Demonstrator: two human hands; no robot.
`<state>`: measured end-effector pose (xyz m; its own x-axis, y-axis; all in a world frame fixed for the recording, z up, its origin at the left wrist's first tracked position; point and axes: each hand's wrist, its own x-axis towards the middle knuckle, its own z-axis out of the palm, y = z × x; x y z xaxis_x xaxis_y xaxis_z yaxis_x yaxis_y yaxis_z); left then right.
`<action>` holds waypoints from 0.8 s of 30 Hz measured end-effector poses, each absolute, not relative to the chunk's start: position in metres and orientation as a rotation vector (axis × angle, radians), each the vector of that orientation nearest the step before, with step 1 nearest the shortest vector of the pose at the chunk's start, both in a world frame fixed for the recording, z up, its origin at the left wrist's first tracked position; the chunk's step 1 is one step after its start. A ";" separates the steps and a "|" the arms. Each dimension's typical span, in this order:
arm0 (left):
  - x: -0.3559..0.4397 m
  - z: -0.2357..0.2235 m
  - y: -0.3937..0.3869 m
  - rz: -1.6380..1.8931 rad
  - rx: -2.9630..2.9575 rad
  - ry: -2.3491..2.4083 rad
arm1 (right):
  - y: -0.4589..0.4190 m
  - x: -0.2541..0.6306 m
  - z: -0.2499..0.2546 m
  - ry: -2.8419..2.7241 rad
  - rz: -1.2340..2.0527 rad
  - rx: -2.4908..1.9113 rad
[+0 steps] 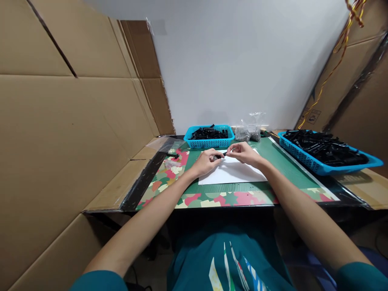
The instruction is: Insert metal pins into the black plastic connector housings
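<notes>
My left hand (208, 162) is closed around a small black part (223, 154), with its fingers bent over a white sheet (227, 176). Facing it, my right hand (243, 153) pinches thumb and forefinger together at the part's right end. What lies between those right fingertips is too small to make out. A little dark or metallic stuff shows by the left fingers, but its kind is unclear. Under the sheet is a green mat (287, 171) with a camouflage-patterned border.
A blue basket (209, 143) of black parts stands at the back; a larger blue basket (318, 165) of similar parts is at right. Clear bags (254, 131) of small pieces lean near the white back panel (236, 68). Another black piece (172, 155) lies left. Cardboard walls (75, 133) flank the table.
</notes>
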<state>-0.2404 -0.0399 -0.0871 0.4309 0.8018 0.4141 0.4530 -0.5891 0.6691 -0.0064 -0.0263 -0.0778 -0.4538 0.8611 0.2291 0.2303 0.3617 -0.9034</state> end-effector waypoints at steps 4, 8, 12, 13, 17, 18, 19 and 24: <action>-0.242 -0.089 -0.038 1.007 2.180 1.018 | -0.023 -0.020 -0.087 -1.865 0.986 -0.900; -0.245 -0.091 -0.037 1.025 2.170 0.997 | -0.020 -0.026 -0.091 -1.860 0.923 -0.880; -0.245 -0.092 -0.037 1.040 2.148 1.001 | -0.023 -0.029 -0.091 -1.833 0.681 -0.905; -0.245 -0.092 -0.037 1.039 2.146 1.009 | -0.023 -0.030 -0.091 -1.832 0.608 -0.912; -0.244 -0.092 -0.036 1.050 2.161 1.031 | -0.025 -0.035 -0.095 -1.865 0.394 -0.950; -0.244 -0.092 -0.036 1.051 2.168 1.034 | -0.025 -0.036 -0.096 -1.883 0.369 -0.960; -0.244 -0.093 -0.036 1.050 2.173 1.036 | -0.026 -0.037 -0.097 -1.905 0.358 -0.966; -0.245 -0.097 -0.034 1.067 2.155 1.055 | -0.028 -0.038 -0.097 -1.973 0.394 -0.959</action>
<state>-0.2449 -0.0340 -0.0966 0.3896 0.8169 0.4254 0.4160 -0.5682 0.7100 -0.0380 -0.0284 -0.0966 -0.3137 0.7537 0.5776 0.4738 0.6514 -0.5926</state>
